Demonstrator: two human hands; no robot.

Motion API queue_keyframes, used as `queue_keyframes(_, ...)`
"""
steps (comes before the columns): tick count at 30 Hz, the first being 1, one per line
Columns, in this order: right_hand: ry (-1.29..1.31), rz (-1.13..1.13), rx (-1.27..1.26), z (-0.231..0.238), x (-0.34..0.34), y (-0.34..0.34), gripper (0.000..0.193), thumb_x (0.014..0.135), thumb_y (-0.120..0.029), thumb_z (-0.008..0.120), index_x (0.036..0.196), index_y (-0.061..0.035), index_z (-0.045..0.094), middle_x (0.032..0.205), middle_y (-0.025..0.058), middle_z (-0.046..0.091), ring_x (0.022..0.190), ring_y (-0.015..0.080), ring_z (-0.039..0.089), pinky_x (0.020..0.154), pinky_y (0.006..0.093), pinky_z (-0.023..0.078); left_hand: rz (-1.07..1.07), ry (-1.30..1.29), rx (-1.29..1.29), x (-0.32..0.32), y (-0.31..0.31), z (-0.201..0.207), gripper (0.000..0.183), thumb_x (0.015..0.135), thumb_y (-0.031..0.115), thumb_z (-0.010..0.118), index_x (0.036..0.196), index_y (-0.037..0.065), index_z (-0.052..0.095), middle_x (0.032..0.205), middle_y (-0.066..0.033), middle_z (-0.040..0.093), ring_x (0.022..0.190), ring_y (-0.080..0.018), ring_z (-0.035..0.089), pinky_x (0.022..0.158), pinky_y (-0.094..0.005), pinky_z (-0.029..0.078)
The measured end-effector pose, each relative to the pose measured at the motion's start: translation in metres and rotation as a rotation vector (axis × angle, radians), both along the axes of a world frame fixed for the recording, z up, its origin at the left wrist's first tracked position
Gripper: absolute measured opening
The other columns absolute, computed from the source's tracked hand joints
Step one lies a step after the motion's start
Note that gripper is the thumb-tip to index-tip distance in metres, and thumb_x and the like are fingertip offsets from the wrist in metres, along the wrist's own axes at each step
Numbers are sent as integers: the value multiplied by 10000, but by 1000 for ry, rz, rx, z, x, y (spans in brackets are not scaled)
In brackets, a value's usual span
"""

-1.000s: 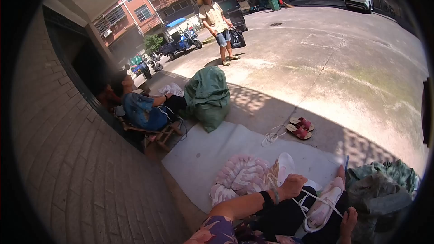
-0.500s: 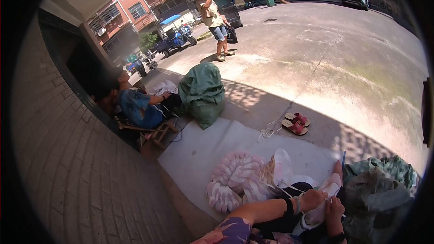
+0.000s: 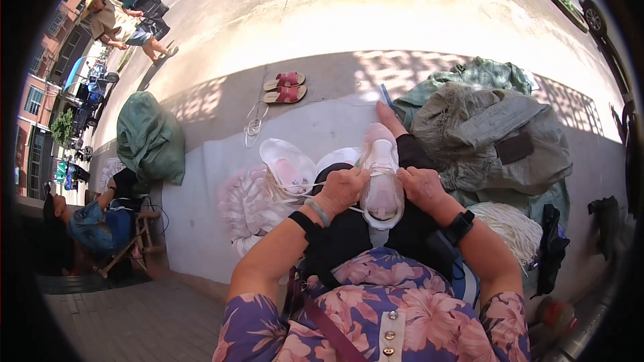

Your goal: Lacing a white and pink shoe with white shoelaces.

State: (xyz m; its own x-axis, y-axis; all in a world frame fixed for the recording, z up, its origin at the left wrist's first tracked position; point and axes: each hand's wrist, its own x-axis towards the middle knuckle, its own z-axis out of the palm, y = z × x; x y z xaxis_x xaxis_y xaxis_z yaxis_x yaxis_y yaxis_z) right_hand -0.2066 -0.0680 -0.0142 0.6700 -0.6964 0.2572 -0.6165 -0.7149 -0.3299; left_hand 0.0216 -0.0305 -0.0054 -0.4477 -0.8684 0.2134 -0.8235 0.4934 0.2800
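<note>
A white and pale pink sneaker [image 3: 382, 194] rests on my lap, its toe pointing away from me. My left hand [image 3: 343, 188] is closed at the shoe's left side, pinching a white shoelace [image 3: 302, 194] that trails off to the left. At the right side of the shoe my right hand [image 3: 424, 189] is also closed, its fingertips pinched at the lacing; the bit of lace in them is mostly hidden. Left of my knees lie a loose white and pink sneaker [image 3: 288, 166] and a heap of pale pink shoe pieces [image 3: 241, 204].
A white sheet [image 3: 204, 167] covers the ground. Green sacks [image 3: 151, 137] and a grey-green sack [image 3: 490, 134] flank me. A bundle of white laces [image 3: 506, 231] lies right. Red sandals [image 3: 285, 95] sit ahead. One person [image 3: 100, 224] sits left; another in a straw hat [image 3: 121, 23] stands beyond.
My view has swung right and down onto my lap. My hands, close together over the shoe before, are now apart on either side of it. The person in the hat has lowered a raised arm.
</note>
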Motion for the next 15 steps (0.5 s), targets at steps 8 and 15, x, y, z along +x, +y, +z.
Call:
queue_keyframes(8,-98,-31,27,-4,-4,12,137,765,-129,509,891,-82,532,641,67,536,563,249,575,480,360,451,-10,-79,-10,0,12,2,89,716,67,529,804,66,515,644,-89,542,572,-256,588,472,-351,462)
queue_keyframes(15,5,22,-36,-7,-8,-6,95,789,-133,505,877,-101,518,659,63,509,557,245,568,478,358,452,19,-67,-14,4,4,-5,78,722,76,533,796,72,509,654,-89,539,581,-257,588,477,-358,463)
